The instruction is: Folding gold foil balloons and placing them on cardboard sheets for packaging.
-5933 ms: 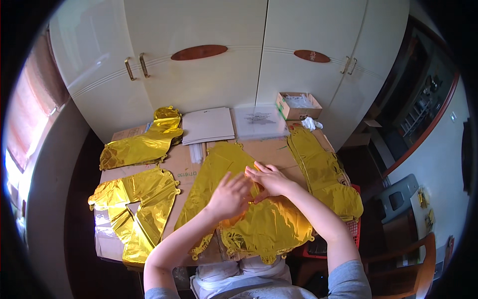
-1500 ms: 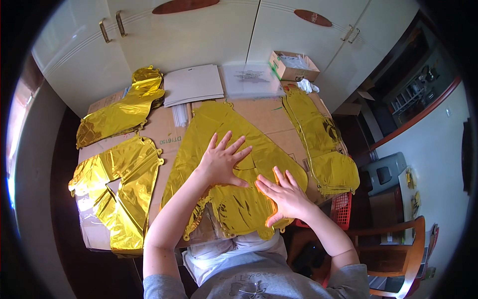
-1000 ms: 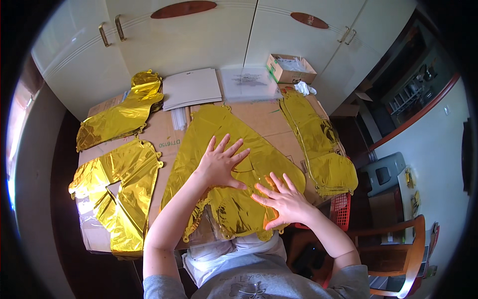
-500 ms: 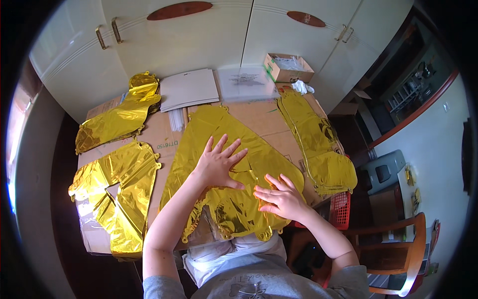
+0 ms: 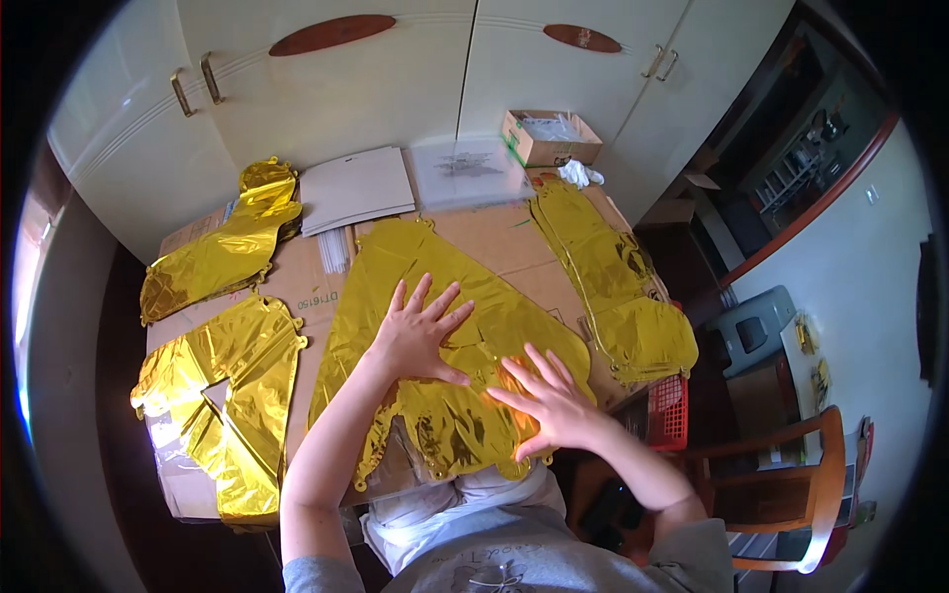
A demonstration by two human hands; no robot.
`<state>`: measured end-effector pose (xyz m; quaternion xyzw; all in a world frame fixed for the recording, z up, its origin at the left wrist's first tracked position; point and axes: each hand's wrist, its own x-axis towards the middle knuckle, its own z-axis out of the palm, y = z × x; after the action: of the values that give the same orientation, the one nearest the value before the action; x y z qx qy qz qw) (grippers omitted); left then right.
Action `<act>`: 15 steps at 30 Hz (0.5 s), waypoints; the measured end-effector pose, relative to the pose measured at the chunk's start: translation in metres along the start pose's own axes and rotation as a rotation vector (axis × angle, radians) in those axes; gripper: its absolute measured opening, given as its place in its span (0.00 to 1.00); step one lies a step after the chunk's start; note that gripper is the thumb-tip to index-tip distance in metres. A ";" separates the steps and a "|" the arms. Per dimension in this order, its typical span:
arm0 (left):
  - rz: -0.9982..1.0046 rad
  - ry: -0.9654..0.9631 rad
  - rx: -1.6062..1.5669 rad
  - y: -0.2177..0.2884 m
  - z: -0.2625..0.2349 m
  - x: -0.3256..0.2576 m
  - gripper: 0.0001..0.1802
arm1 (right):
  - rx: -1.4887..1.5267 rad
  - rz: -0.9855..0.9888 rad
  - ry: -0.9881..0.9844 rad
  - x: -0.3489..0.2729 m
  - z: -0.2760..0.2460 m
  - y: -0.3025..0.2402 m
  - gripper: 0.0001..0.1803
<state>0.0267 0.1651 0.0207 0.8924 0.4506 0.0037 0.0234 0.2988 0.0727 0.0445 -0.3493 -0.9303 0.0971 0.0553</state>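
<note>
A flat gold foil balloon [image 5: 395, 259], uninflated, lies across the middle of the cardboard-covered table and hangs near my lap. On its centre rests my left hand [image 5: 420, 334], palm down with fingers spread. To the right and a little nearer, my right hand [image 5: 556, 403] is over the foil with its fingers apart, holding nothing. Two more flat gold foil pieces are at the left: a lower one [image 5: 262, 341] with a gap in its middle, and an upper one [image 5: 213, 259]. Another gold foil stack [image 5: 638, 334] lies along the right edge.
Along the back are grey card sheets [image 5: 358, 190], a clear plastic packet [image 5: 470, 178], an open cardboard box [image 5: 563, 150] and a crumpled white item [image 5: 580, 174]. White sticks [image 5: 336, 252] lie below the cards. A red basket [image 5: 668, 413] and wooden chair [image 5: 830, 474] stand at the right.
My right hand has spread its fingers wider and moved slightly nearer to me over the foil. My left hand stays spread on the balloon. The view has shifted a little.
</note>
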 end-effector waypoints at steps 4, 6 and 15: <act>0.000 0.005 -0.012 0.002 0.000 0.000 0.67 | 0.347 0.300 0.736 -0.058 0.036 -0.021 0.26; 0.001 0.007 -0.005 0.002 0.000 0.000 0.67 | 0.632 0.596 0.976 -0.089 0.082 -0.035 0.24; 0.006 0.010 -0.001 0.001 0.000 0.000 0.67 | 1.664 0.948 0.723 -0.073 0.067 -0.084 0.06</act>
<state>0.0275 0.1645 0.0203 0.8938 0.4479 0.0085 0.0214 0.2883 -0.0465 -0.0048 -0.5405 -0.2619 0.6129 0.5135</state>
